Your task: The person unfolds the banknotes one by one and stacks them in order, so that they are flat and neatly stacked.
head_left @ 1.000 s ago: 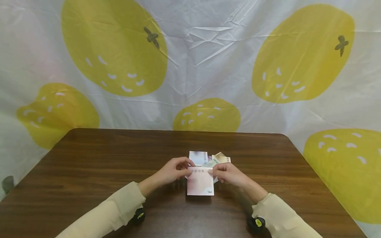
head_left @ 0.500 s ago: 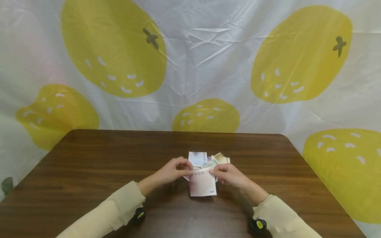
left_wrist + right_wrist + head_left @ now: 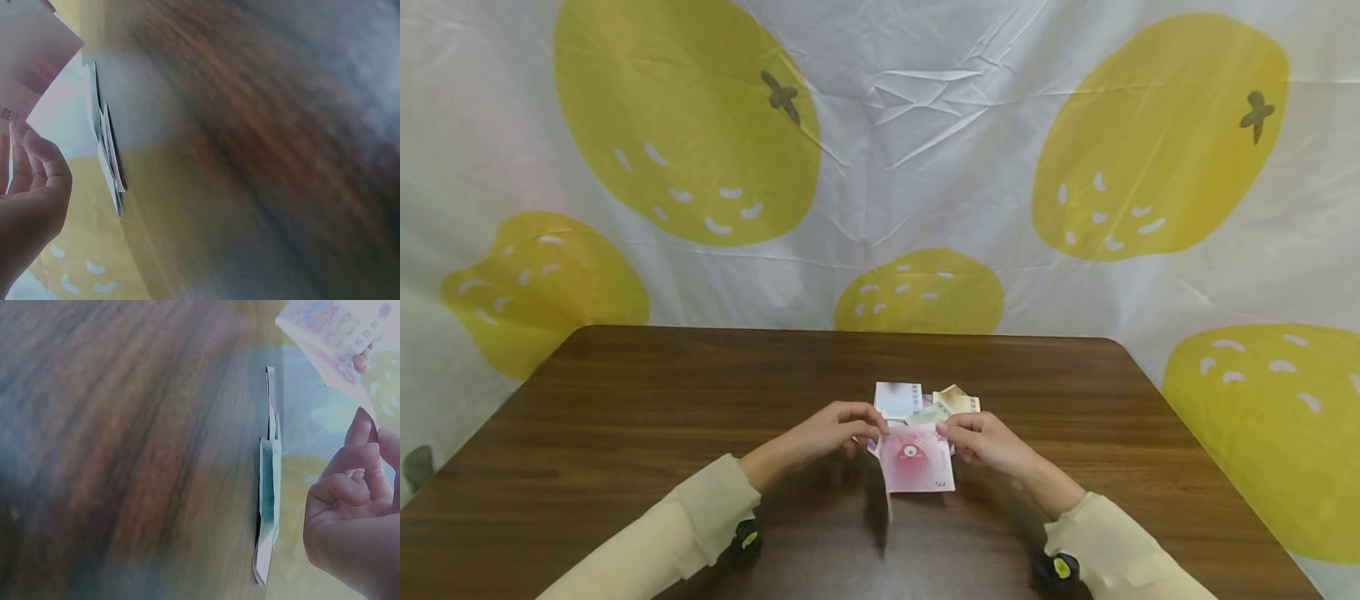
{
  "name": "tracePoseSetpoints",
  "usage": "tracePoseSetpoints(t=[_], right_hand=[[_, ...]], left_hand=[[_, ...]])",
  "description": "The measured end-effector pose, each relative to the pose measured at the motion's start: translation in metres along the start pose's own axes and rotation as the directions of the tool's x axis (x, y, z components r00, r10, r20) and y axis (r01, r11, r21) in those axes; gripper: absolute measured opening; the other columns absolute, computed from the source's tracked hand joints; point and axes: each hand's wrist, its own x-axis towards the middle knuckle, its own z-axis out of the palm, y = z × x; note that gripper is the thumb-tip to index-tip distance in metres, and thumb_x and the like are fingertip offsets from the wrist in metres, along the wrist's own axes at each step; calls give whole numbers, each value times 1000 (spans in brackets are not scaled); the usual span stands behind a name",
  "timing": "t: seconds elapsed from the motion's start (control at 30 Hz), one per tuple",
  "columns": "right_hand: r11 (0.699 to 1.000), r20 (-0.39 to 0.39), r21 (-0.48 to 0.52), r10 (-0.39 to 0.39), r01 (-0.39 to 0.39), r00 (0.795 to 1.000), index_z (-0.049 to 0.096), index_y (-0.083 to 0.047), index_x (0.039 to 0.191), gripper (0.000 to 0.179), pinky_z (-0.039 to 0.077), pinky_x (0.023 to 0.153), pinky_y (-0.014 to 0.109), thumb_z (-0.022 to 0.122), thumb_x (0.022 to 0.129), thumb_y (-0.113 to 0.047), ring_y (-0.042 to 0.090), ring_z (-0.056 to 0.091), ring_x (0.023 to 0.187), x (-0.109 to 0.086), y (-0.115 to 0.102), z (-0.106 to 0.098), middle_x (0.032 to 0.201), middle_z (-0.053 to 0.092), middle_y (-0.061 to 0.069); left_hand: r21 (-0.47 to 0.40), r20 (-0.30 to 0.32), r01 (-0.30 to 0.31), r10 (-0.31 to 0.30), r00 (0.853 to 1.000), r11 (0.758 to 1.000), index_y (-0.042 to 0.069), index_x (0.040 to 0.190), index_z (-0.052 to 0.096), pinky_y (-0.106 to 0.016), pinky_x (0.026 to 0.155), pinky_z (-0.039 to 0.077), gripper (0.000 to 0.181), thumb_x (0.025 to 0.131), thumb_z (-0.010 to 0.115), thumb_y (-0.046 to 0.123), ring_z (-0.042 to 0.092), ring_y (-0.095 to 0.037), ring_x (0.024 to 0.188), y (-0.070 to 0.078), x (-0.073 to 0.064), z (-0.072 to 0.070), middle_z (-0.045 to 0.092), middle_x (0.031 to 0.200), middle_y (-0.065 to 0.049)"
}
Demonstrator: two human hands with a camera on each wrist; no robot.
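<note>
A folded pink banknote (image 3: 917, 460) hangs above the near side of a small pile. One flap of it stands apart at the left and points down, so the pink inner print faces up. My left hand (image 3: 841, 427) pinches the note's top left corner. The top right corner is between the thumb and fingers of my right hand (image 3: 988, 442). Behind the note lie a pale blue folded banknote (image 3: 898, 400), a green one (image 3: 929, 412) and a yellowish one (image 3: 957, 403). The raised note hides part of the pile.
Everything lies on a dark brown wooden table (image 3: 700, 383). A white cloth (image 3: 917, 183) printed with yellow fruit hangs behind the table's far edge. In the right wrist view, the pile of folded notes (image 3: 269, 487) appears edge-on, low on the tabletop.
The note's front flap has swung away to the left, showing the pink inside. The note has shifted slightly right. The notes in the pile have stayed in place.
</note>
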Motion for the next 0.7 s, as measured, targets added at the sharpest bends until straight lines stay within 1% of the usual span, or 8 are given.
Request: tracePoseSetpoints(t=[0.07,0.17,0.23,0.3,0.37,0.43,0.53,0.7], right_hand=[[1000,-13,-3,4,-4,1000,56,4,81,27,25,42,19,53,89,-22,7,34,47,-1,0,-1,54,39,-2],[1000,-23,1,12,-12,1000,56,5,83,27,26,42,19,53,89,-21,7,34,47,-2,-1,-2,55,39,-2],[1000,-28,3,20,-20,999,57,3,83,26,26,42,19,53,89,-21,7,34,47,-2,0,-3,55,39,-2],[1000,-32,13,29,-29,999,58,0,81,24,27,43,19,53,89,-22,7,34,48,-3,1,-5,56,39,-2],[999,-37,23,39,-38,999,57,-2,78,23,27,42,19,53,88,-23,7,34,47,-4,1,-5,56,39,-2],[999,-37,36,37,-36,999,57,-4,77,23,26,42,19,53,88,-23,8,33,47,-5,2,-6,57,39,-1],[998,-39,55,39,-37,999,57,-1,79,24,26,42,19,53,89,-23,8,33,47,-8,1,-7,57,40,0],[996,-36,78,40,-37,999,58,4,90,25,26,42,19,53,89,-20,7,33,46,-12,1,-9,58,40,-2]], left_hand=[[-3,0,7,-7,1000,1000,-3,96,60,-25,53,40,21,88,53,15,48,-16,68,0,-1,0,55,77,-5],[4,9,13,-13,1000,1000,-3,101,59,-26,54,41,26,89,52,19,49,-14,72,0,-2,-1,60,89,-6],[18,17,11,-11,1000,1000,-2,104,59,-27,55,42,28,89,51,20,50,-12,72,0,-4,-2,60,96,-7],[29,30,-5,4,1000,1000,-2,105,60,-27,56,43,27,89,51,18,51,-12,73,-1,-5,-3,59,101,-8],[38,36,-15,14,999,999,0,106,61,-27,58,43,26,89,52,17,51,-12,73,-2,-7,-5,59,103,-8],[44,46,-44,42,998,998,-1,107,60,-25,60,42,26,88,52,14,51,-13,74,-3,-8,-6,59,107,-9],[52,43,-62,59,997,997,-1,108,60,-25,64,42,26,85,54,9,50,-13,80,-4,-11,-9,58,109,-9],[91,28,-56,53,998,994,0,107,61,-25,68,42,27,81,56,5,50,-14,85,-6,-14,-13,58,108,-9]])
